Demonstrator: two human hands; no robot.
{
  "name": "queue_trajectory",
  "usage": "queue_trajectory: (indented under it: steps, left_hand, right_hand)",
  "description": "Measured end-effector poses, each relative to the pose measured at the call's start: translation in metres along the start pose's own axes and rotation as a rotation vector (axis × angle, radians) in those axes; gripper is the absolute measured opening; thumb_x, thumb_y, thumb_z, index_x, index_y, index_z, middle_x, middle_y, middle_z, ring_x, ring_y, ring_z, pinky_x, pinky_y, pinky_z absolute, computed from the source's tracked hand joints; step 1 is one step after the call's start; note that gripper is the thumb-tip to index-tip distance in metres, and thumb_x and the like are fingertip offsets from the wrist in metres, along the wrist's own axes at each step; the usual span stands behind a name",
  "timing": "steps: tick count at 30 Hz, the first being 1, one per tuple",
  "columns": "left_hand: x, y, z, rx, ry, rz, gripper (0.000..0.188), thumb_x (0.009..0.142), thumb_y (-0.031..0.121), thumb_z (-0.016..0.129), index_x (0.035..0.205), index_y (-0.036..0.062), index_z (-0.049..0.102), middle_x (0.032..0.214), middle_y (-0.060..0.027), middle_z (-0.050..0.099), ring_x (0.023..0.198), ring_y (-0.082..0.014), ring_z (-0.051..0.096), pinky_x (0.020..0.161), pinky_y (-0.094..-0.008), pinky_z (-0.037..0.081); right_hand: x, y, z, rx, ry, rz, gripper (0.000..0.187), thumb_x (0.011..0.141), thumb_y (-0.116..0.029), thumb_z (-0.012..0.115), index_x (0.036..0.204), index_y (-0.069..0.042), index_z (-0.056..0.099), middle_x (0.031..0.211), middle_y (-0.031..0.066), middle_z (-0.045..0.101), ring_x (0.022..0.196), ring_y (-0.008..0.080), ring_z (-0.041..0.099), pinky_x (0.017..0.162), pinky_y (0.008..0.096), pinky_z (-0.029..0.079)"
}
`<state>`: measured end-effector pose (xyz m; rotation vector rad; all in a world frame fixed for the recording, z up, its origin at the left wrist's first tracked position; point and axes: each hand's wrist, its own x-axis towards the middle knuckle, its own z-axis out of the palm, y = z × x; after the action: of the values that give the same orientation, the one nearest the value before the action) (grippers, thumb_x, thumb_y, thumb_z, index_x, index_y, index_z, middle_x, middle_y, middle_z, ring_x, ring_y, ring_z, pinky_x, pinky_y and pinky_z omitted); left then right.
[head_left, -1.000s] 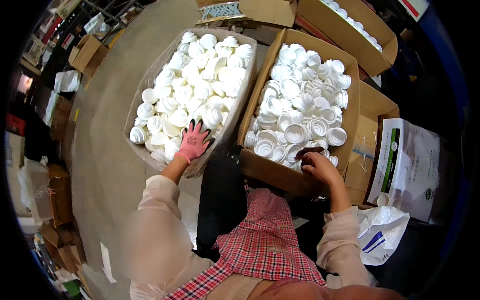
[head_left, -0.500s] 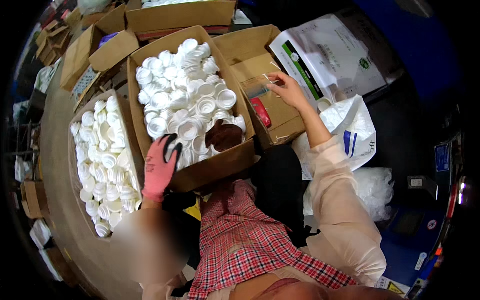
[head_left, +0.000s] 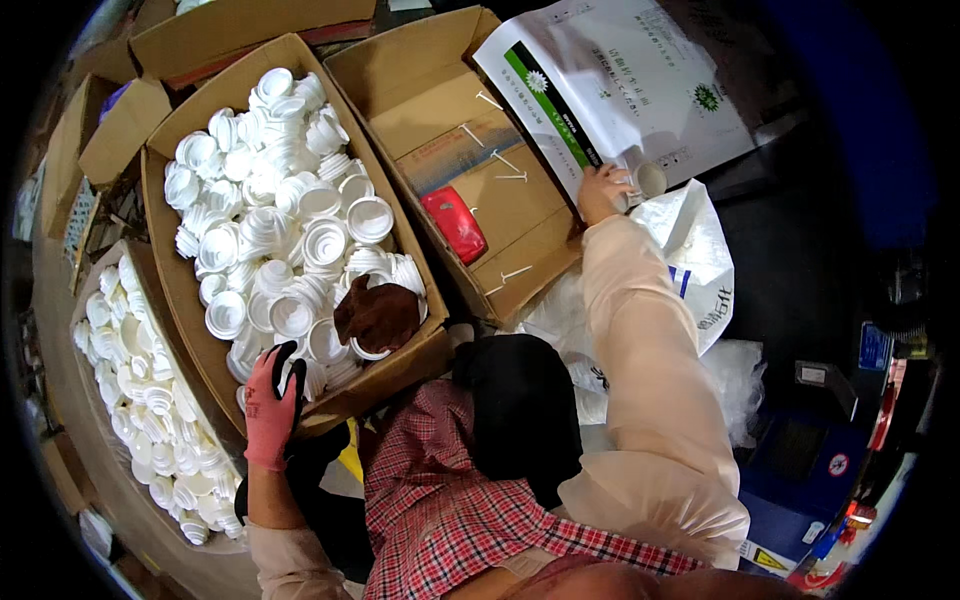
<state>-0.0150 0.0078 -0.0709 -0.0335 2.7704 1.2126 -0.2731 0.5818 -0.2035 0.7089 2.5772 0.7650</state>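
Observation:
My left hand (head_left: 272, 408) wears a pink glove with black fingertips. It lies at the near left corner of a cardboard box (head_left: 437, 345) heaped with white ribbed plastic caps (head_left: 262, 232), thumb and forefinger apart. A crumpled brown cloth-like piece (head_left: 378, 314) rests on the caps. My right hand (head_left: 604, 193) is bare and stretched out beyond the right edge of a second carton (head_left: 440, 140). Its fingers are spread toward a whitish round cup-shaped piece (head_left: 649, 181), with the tips close to its side; whether they touch cannot be made out.
The second carton holds a red object (head_left: 456, 224) and several thin white sticks (head_left: 508, 165). A white printed sheet (head_left: 620, 80) covers something behind it. A white sack (head_left: 705, 270) lies to the right. More caps fill a container (head_left: 150, 400) at far left.
My right hand has moved from above the second carton rightward to beside the cup-shaped piece. My left hand stays by the cap box's near left corner. The whole view has shifted.

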Motion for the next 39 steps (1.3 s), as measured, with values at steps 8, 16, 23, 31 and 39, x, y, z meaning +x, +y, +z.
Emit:
queue_trajectory:
  steps: [8,16,23,31,39]
  left_hand:
    - [-0.002,0.019,-0.007,0.094,-0.103,-0.009,0.044,0.077,0.009,0.069,0.119,0.0028,0.059,0.115,-0.0186,0.060,0.109,-0.0377,0.055,0.096,-0.0420,0.043]
    - [-0.021,0.033,-0.010,0.123,-0.042,0.132,0.048,0.078,0.010,0.070,0.124,0.0044,0.056,0.118,-0.0187,0.058,0.110,-0.0371,0.054,0.096,-0.0420,0.044]
    - [-0.017,0.054,-0.010,-0.361,0.121,0.176,0.088,0.071,0.014,0.079,0.144,0.0071,0.032,0.148,-0.0228,0.029,0.137,-0.0386,0.031,0.111,-0.0405,0.033]
    - [-0.028,-0.001,-0.044,-0.426,0.515,0.262,0.043,0.076,0.012,0.075,0.114,-0.0007,0.060,0.147,-0.0218,0.035,0.136,-0.0384,0.035,0.110,-0.0397,0.033]
    - [-0.049,-0.023,-0.073,-0.186,0.212,0.377,0.047,0.073,0.015,0.078,0.116,0.0042,0.061,0.152,-0.0226,0.025,0.142,-0.0421,0.022,0.112,-0.0448,0.027]
  right_hand:
    - [0.084,0.081,0.061,0.099,0.063,-0.014,0.038,0.091,-0.026,0.059,0.127,-0.015,0.055,0.115,0.0163,0.064,0.104,0.0321,0.065,0.083,0.0452,0.055]
    - [-0.070,0.027,-0.097,0.577,0.437,-0.610,0.028,0.075,-0.012,0.067,0.099,-0.001,0.059,0.088,0.0215,0.064,0.084,0.0385,0.064,0.074,0.0490,0.051]
    - [-0.315,-0.057,-0.230,1.088,0.502,-1.361,0.019,0.082,-0.007,0.065,0.094,-0.002,0.052,0.090,0.0158,0.057,0.080,0.0300,0.061,0.068,0.0405,0.049]
    - [-0.409,-0.128,-0.239,1.747,-0.394,-1.632,0.039,0.089,-0.006,0.065,0.125,-0.009,0.052,0.101,0.0023,0.057,0.095,0.0108,0.054,0.083,0.0271,0.047]
    - [-0.424,-0.145,-0.234,1.450,-0.302,-1.819,0.018,0.099,-0.018,0.054,0.100,-0.002,0.063,0.093,0.0009,0.059,0.079,0.0082,0.050,0.070,0.0236,0.043]
